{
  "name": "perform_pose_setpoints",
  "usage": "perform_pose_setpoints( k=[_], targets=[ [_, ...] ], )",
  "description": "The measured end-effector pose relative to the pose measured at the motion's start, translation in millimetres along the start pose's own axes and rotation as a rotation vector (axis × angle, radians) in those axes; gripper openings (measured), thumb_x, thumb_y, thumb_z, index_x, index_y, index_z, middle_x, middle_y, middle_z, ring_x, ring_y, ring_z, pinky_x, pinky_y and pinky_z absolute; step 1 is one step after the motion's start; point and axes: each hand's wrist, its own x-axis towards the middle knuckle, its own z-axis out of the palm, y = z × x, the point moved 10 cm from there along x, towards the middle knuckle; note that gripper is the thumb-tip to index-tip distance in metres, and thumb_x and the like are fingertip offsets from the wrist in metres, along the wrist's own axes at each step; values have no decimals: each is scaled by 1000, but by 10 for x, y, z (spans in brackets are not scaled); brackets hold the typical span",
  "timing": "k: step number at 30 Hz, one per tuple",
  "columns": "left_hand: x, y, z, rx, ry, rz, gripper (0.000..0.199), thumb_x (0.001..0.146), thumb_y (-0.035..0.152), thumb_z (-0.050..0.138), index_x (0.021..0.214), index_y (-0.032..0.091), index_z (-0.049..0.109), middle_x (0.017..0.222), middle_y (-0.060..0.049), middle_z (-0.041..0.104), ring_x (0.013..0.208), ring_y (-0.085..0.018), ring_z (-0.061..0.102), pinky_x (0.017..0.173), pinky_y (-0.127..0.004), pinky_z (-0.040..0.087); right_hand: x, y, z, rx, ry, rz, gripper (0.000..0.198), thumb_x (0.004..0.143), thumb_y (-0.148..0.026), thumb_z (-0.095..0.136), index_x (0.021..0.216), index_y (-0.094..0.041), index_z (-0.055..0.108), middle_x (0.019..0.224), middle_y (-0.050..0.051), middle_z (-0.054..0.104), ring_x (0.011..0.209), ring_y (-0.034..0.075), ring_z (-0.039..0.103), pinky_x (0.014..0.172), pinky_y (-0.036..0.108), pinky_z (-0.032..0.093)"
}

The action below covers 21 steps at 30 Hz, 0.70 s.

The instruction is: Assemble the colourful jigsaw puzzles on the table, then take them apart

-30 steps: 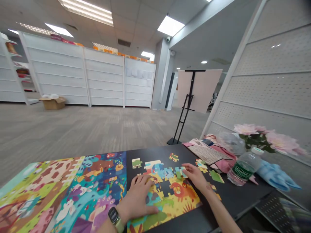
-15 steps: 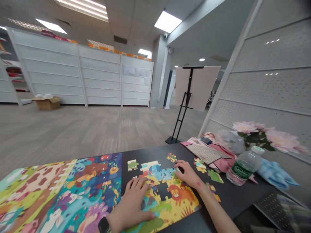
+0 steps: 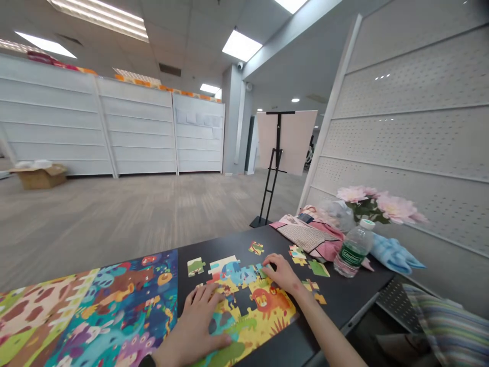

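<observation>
A partly assembled jigsaw puzzle (image 3: 263,321) with an elephant, a lion and a crocodile lies on the dark table. My left hand (image 3: 202,316) rests flat across its left side, fingers spread and thumb out to the right. My right hand (image 3: 280,272) is at the puzzle's upper right edge, with bent fingers and thumb on a small greenish puzzle piece (image 3: 263,272) beside the elephant. The fingers partly hide that piece. A dark gap shows in the middle of the puzzle. Loose pieces lie around it, including a green one (image 3: 196,266) and a patterned one (image 3: 256,247).
Finished picture puzzles (image 3: 126,306) cover the table's left. More loose pieces (image 3: 318,268) lie right of my right hand. Beyond them are a pink cloth bag (image 3: 313,234), a water bottle (image 3: 353,250), a blue cloth (image 3: 395,253) and pink flowers (image 3: 393,206). An easel (image 3: 273,168) stands behind.
The view has swung to the right, so everything sits farther left in it. Both hands stay at about the same places on the puzzle.
</observation>
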Motion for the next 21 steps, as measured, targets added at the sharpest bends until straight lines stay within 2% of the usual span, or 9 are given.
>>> perform_pose_setpoints(
  k=[13,21],
  targets=[
    [15,-18,19,3,-12,0,73,70,59,78,134,30,58,158,-8,39,148,-38,28,122,-58,17,-41,-117,-6,60,0,-62,17,83,-36,67,86,-24,77,103,6,74,99,23,67,93,35,47],
    [5,-21,28,-26,-28,-16,75,72,60,75,138,30,56,158,-8,39,148,-38,26,122,-57,15,1,-85,111,20,-40,-75,18,85,-34,65,85,-24,80,110,9,73,104,25,67,96,39,48]
  ],
)
